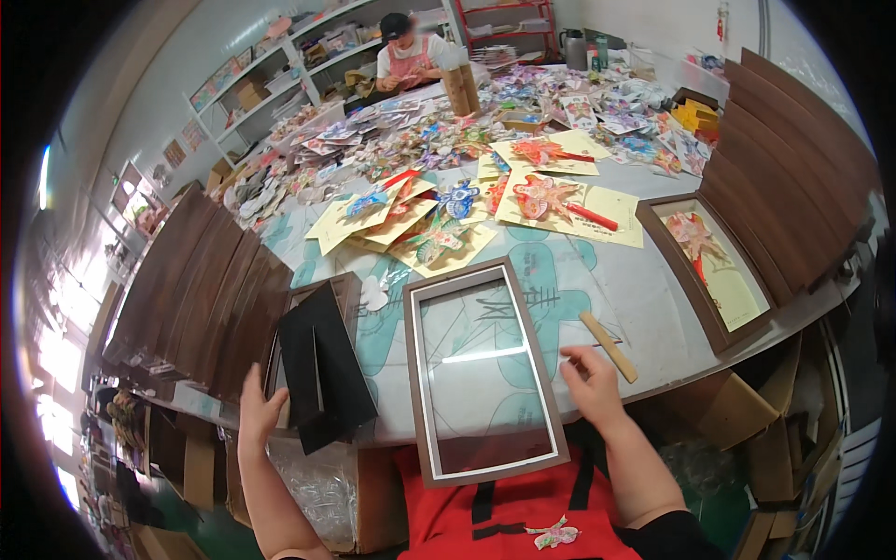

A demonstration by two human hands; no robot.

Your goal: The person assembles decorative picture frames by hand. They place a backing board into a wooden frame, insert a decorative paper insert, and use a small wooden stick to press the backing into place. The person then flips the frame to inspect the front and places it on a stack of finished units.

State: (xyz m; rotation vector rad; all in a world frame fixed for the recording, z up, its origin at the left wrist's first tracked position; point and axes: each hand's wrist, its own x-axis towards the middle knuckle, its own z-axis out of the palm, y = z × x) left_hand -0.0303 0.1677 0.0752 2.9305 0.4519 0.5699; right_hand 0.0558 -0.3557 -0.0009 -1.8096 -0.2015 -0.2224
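Note:
A brown shadow-box frame (556, 408) with a white inner border and a clear pane lies before me, its near end overhanging the table edge. My right hand (593, 383) is beside its right side, fingers loosely bent and apart, holding nothing. To the left, a black backing board (322, 369) with a fold-out stand rests tilted over another brown frame (347, 291). Just left of that board, my left hand (261, 403) has its thumb and fingers spread, with nothing visible in it. A flat wooden strip (609, 347) lies right of the empty frame.
Brown frames are stacked at left (191, 299) and right (789, 177). A filled frame (719, 331) holds a red figure on a cream card. Cream cards (607, 201) with colourful cut-outs lie ahead. Across the table a person (411, 61) sits among piled cut-outs. Cardboard boxes (747, 411) stand below.

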